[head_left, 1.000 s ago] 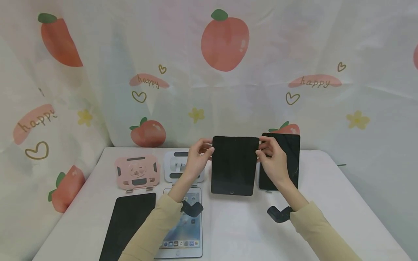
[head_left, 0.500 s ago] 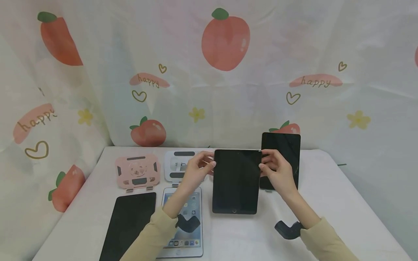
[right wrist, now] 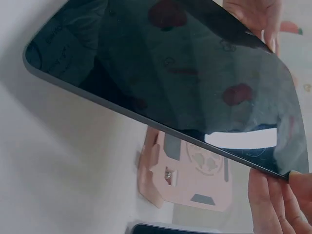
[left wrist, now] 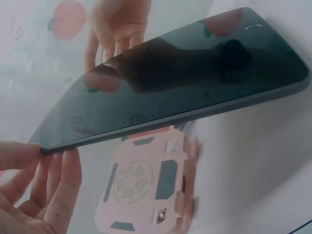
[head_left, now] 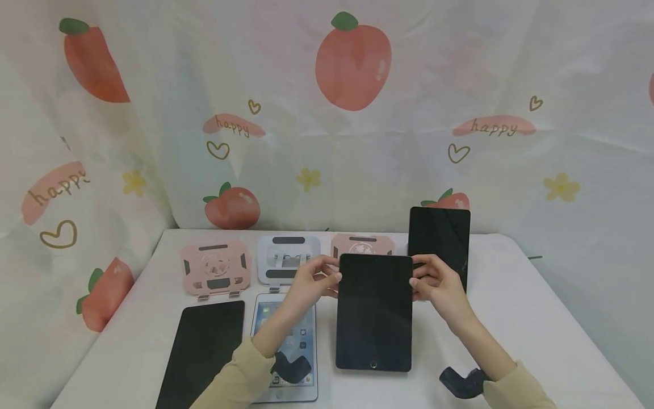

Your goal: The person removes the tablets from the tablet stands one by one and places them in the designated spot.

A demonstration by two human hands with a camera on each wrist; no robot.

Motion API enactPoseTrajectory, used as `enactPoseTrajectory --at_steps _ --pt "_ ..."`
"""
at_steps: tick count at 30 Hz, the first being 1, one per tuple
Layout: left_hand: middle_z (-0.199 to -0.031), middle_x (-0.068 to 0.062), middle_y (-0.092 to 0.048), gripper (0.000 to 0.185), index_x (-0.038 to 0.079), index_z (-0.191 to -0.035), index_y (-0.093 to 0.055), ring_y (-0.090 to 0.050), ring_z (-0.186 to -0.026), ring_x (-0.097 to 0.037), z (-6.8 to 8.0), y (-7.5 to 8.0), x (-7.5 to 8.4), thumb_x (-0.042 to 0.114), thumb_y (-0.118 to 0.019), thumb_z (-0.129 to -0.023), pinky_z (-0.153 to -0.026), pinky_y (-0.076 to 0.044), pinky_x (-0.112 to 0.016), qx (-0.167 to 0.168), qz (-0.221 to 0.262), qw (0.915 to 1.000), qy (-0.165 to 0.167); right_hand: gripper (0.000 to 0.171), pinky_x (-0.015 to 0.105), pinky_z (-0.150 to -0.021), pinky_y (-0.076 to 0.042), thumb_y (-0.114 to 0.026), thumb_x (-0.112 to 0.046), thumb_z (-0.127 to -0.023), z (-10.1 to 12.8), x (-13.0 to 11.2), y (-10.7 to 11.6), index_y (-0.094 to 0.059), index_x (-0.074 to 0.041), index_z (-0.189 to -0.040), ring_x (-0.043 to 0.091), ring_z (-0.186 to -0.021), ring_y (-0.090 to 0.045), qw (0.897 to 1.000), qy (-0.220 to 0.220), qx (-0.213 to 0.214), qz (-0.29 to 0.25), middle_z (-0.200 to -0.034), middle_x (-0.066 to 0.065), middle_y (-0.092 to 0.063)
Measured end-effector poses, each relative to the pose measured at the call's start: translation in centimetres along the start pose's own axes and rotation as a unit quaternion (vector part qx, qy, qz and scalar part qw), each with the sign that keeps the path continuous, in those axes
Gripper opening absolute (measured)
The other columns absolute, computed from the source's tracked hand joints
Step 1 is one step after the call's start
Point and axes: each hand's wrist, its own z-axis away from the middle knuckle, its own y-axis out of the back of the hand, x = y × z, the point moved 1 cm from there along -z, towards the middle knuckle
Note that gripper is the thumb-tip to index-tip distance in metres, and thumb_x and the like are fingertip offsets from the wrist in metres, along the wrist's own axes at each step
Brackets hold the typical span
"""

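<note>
A dark tablet (head_left: 374,311) with its screen off hangs above the table, held by its top corners. My left hand (head_left: 313,281) pinches the top left corner, thumb on the screen side and fingers (left wrist: 53,187) behind. My right hand (head_left: 437,284) pinches the top right corner in the same way, fingers (right wrist: 273,202) underneath. In both wrist views the tablet (left wrist: 170,83) (right wrist: 161,83) floats over a pink folding stand (left wrist: 146,187) (right wrist: 192,178). That pink stand (head_left: 361,246) sits uncovered just behind the tablet in the head view.
A second dark tablet (head_left: 439,241) stands upright at the back right. A pink stand (head_left: 214,268) and a white stand (head_left: 288,258) are at the back left. In front of them lie a dark tablet (head_left: 201,352) and a lit white tablet (head_left: 283,341). A fruit-print cloth hangs behind.
Both hands lifted the dark tablet off the pink stand and brought it down and toward me. The pink stand behind it is now uncovered.
</note>
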Motion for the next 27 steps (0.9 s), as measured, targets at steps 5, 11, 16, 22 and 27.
enactPoseTrajectory --at_steps 5,11,16,22,27 --pt "-0.082 -0.001 -0.057 0.027 -0.001 -0.115 -0.061 -0.066 -0.068 -0.012 0.5 -0.1 -1.1 0.001 -0.061 -0.088 -0.068 -0.060 -0.034 -0.015 0.028 0.9990 0.030 0.043 0.026 -0.065 -0.058 -0.058 0.004 -0.089 0.5 0.9 -0.2 -0.046 0.001 -0.130 0.010 -0.068 -0.064 0.999 -0.037 -0.014 0.003 -0.087 0.008 -0.059" --pt "-0.079 0.000 -0.057 0.026 -0.003 -0.113 -0.059 -0.064 -0.065 -0.011 0.8 -0.2 -2.4 0.001 -0.062 -0.087 -0.067 -0.060 -0.034 -0.022 0.045 0.9970 0.060 0.042 0.027 -0.064 -0.058 -0.058 0.005 -0.088 1.0 1.9 -0.5 -0.046 0.002 -0.128 0.010 -0.068 -0.063 0.998 -0.058 -0.023 -0.006 -0.086 0.009 -0.059" --pt "-0.076 0.001 -0.058 0.026 -0.002 -0.112 -0.060 -0.064 -0.063 -0.011 1.1 -0.2 -3.3 0.001 -0.061 -0.086 -0.064 -0.060 -0.033 -0.018 0.043 0.9957 0.080 0.042 0.029 -0.064 -0.058 -0.057 0.005 -0.087 1.2 2.8 -0.9 -0.046 0.002 -0.128 0.011 -0.068 -0.063 0.996 -0.078 -0.030 -0.011 -0.086 0.009 -0.059" --pt "-0.076 0.001 -0.059 0.026 -0.002 -0.112 -0.060 -0.065 -0.064 -0.010 1.3 -0.2 -4.1 0.003 -0.062 -0.086 -0.064 -0.060 -0.032 -0.015 0.036 0.9946 0.096 0.043 0.028 -0.065 -0.058 -0.056 0.003 -0.088 1.4 3.5 -1.4 -0.045 0.002 -0.129 0.012 -0.070 -0.063 0.994 -0.106 -0.036 -0.003 -0.088 0.008 -0.059" --pt "-0.077 0.001 -0.061 0.026 -0.001 -0.112 -0.061 -0.064 -0.066 -0.010 1.5 0.0 -4.4 0.005 -0.061 -0.087 -0.065 -0.059 -0.031 -0.013 0.034 0.9936 0.107 0.044 0.029 -0.066 -0.058 -0.058 0.002 -0.087 1.3 3.8 -1.6 -0.045 0.002 -0.130 0.012 -0.070 -0.063 0.992 -0.120 -0.040 -0.011 -0.087 0.006 -0.059"
